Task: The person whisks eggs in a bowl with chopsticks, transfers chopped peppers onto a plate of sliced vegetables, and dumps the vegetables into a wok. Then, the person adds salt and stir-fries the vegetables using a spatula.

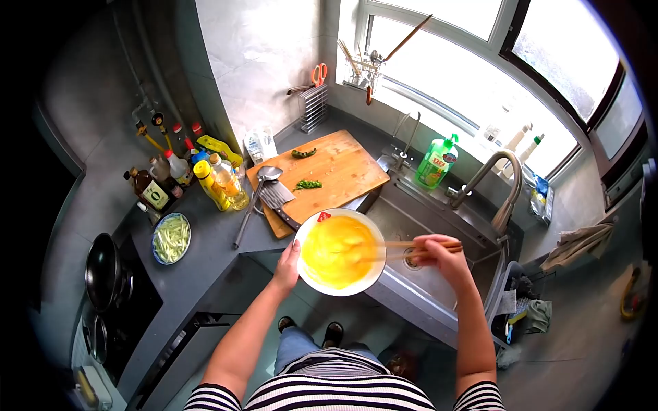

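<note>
My left hand (288,266) grips the left side of a white bowl (375,277), holding it up in front of the counter edge. Yellow beaten egg (334,255) fills much of the bowl, with a small red tag on the inner rim. In my right hand (440,255) is a pair of wooden chopsticks (399,244), their tips in the egg and smeared by motion. Just beyond the bowl, a cleaver (278,198) rests at the edge of a wooden cutting board (346,161). A green pepper (303,153) and chopped green pepper (308,185) lie on the board.
Right of the bowl is a steel sink (425,229) with a curved faucet (480,175) and a green soap bottle (436,162). A ladle (257,198), a plate of pale shreds (171,238) and several sauce bottles (223,181) stand left. A black wok (103,270) is farther left.
</note>
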A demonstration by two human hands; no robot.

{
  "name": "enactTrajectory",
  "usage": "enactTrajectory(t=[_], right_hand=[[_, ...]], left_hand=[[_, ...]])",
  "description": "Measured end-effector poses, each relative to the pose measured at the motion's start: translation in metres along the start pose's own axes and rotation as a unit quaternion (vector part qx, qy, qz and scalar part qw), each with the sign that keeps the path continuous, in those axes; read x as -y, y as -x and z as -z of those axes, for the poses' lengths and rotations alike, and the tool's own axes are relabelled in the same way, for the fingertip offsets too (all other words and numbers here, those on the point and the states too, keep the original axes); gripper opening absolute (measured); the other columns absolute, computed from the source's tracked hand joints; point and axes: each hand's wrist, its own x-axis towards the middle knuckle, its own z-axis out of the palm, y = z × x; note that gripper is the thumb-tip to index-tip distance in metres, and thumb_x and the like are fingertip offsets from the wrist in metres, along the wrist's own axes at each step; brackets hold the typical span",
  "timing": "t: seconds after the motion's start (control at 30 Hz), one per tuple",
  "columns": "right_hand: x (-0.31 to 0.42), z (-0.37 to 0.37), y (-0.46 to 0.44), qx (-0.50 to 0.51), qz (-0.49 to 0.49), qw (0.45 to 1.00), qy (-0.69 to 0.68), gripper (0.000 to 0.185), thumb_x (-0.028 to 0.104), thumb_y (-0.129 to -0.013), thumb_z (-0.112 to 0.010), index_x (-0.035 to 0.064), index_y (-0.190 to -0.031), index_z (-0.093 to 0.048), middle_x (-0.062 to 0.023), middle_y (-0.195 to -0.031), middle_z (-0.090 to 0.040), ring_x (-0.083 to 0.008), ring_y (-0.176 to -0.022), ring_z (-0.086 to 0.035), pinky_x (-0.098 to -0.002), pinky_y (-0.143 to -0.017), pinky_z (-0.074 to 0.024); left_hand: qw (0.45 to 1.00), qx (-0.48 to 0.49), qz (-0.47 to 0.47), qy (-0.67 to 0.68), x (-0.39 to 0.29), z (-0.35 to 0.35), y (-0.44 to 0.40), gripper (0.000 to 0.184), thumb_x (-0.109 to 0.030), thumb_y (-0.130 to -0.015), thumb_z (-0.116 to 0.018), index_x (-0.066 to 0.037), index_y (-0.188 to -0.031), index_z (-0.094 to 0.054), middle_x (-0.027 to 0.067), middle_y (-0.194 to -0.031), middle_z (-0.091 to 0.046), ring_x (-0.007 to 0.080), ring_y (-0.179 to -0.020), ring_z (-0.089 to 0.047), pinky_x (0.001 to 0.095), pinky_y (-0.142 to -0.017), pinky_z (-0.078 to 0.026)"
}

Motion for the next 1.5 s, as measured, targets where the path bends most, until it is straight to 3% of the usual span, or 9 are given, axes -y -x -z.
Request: enactTrajectory(t=[0.2, 0.3, 0.47, 0.57, 0.7, 0.83, 0.97, 1.37, 1.5], right_hand=[[-0.013, -0.023, -0.004, 0.093, -0.002, 0.996, 0.006, 0.024, 0.013, -0.095, -0.057, -0.0026, -0.111, -0.067, -0.0131, -0.096, -0.07, -0.0186, -0.083, -0.07, -0.0302, -0.076, -0.059], [-0.007, -0.008, -0.006, -0.039, 0.045, 0.998, -0.023, 0.024, 0.012, -0.096, -0.055, -0.0023, -0.11, -0.067, -0.0126, -0.093, -0.07, -0.0178, -0.082, -0.069, -0.0296, -0.075, -0.0592], [-0.005, -0.043, -0.008, 0.132, 0.01, 0.991, 0.01, 0.027, 0.014, -0.094, -0.058, -0.0028, -0.115, -0.065, -0.0128, -0.095, -0.07, -0.0195, -0.084, -0.07, -0.0313, -0.079, -0.0587], [-0.013, -0.008, -0.004, -0.003, 0.028, 0.998, -0.047, 0.028, 0.015, -0.095, -0.057, -0.0042, -0.114, -0.064, -0.0132, -0.097, -0.069, -0.0196, -0.083, -0.07, -0.0317, -0.078, -0.0589], [-0.029, -0.06, -0.015, 0.122, 0.024, 0.991, -0.041, 0.027, 0.015, -0.095, -0.057, -0.0049, -0.113, -0.064, -0.0142, -0.097, -0.069, -0.0207, -0.085, -0.069, -0.0321, -0.079, -0.0585], [-0.009, -0.015, -0.005, -0.01, 0.023, 0.999, -0.028, 0.026, 0.015, -0.095, -0.057, -0.0039, -0.111, -0.066, -0.0139, -0.097, -0.069, -0.0193, -0.084, -0.07, -0.0312, -0.077, -0.0587], [-0.026, -0.064, -0.022, 0.093, 0.057, 0.993, -0.041, 0.025, 0.014, -0.096, -0.055, -0.0016, -0.112, -0.066, -0.0118, -0.095, -0.069, -0.0196, -0.083, -0.07, -0.0312, -0.076, -0.0592], [-0.01, -0.011, -0.014, 0.007, 0.016, 1.0, -0.013, 0.025, 0.013, -0.096, -0.055, -0.0036, -0.113, -0.065, -0.0119, -0.094, -0.069, -0.0182, -0.085, -0.069, -0.0313, -0.079, -0.0582], [-0.026, -0.064, -0.025, 0.1, 0.042, 0.994, -0.034, 0.025, 0.013, -0.097, -0.053, -0.003, -0.11, -0.066, -0.0131, -0.094, -0.069, -0.0184, -0.079, -0.07, -0.0303, -0.075, -0.0591]], left_hand=[[1.0, 0.002, 0.003, -0.002, 0.001, 0.002, 0.004, 0.053, -0.041, -0.104, -0.033, 0.0, -0.137, -0.042, 0.0102, -0.13, -0.056, 0.0163, -0.118, -0.054, 0.0282, -0.1, -0.041], [1.0, 0.0, 0.001, 0.021, -0.004, 0.0, 0.009, 0.053, -0.041, -0.104, -0.034, 0.001, -0.134, -0.045, 0.0106, -0.126, -0.058, 0.0165, -0.115, -0.054, 0.0282, -0.099, -0.041], [1.0, -0.011, -0.008, -0.011, 0.0, 0.005, 0.008, 0.054, -0.042, -0.104, -0.035, 0.001, -0.134, -0.046, 0.0108, -0.124, -0.059, 0.0171, -0.113, -0.055, 0.0279, -0.097, -0.041], [0.999, -0.008, -0.005, 0.039, -0.004, 0.009, 0.013, 0.054, -0.042, -0.103, -0.034, 0.002, -0.133, -0.047, 0.0106, -0.124, -0.059, 0.017, -0.111, -0.056, 0.0281, -0.096, -0.042], [0.999, 0.001, 0.0, -0.045, -0.003, 0.012, 0.01, 0.053, -0.039, -0.105, -0.031, 0.002, -0.138, -0.04, 0.0118, -0.132, -0.054, 0.0184, -0.118, -0.054, 0.029, -0.101, -0.04], [0.999, -0.006, -0.009, 0.042, -0.006, 0.008, 0.014, 0.054, -0.042, -0.104, -0.035, 0.001, -0.134, -0.045, 0.0104, -0.124, -0.058, 0.0172, -0.114, -0.055, 0.0284, -0.098, -0.041], [1.0, -0.007, 0.007, -0.018, -0.006, 0.004, 0.006, 0.053, -0.039, -0.105, -0.031, 0.002, -0.137, -0.041, 0.0114, -0.131, -0.055, 0.0179, -0.119, -0.053, 0.0285, -0.101, -0.04], [1.0, -0.007, -0.003, 0.004, -0.017, 0.002, 0.009, 0.053, -0.041, -0.104, -0.034, 0.001, -0.136, -0.044, 0.0111, -0.128, -0.057, 0.0172, -0.115, -0.054, 0.0285, -0.099, -0.041], [0.998, -0.028, 0.011, -0.055, -0.003, 0.006, 0.002, 0.053, -0.041, -0.104, -0.035, 0.001, -0.135, -0.045, 0.0111, -0.128, -0.057, 0.0175, -0.115, -0.054, 0.0287, -0.099, -0.041]])
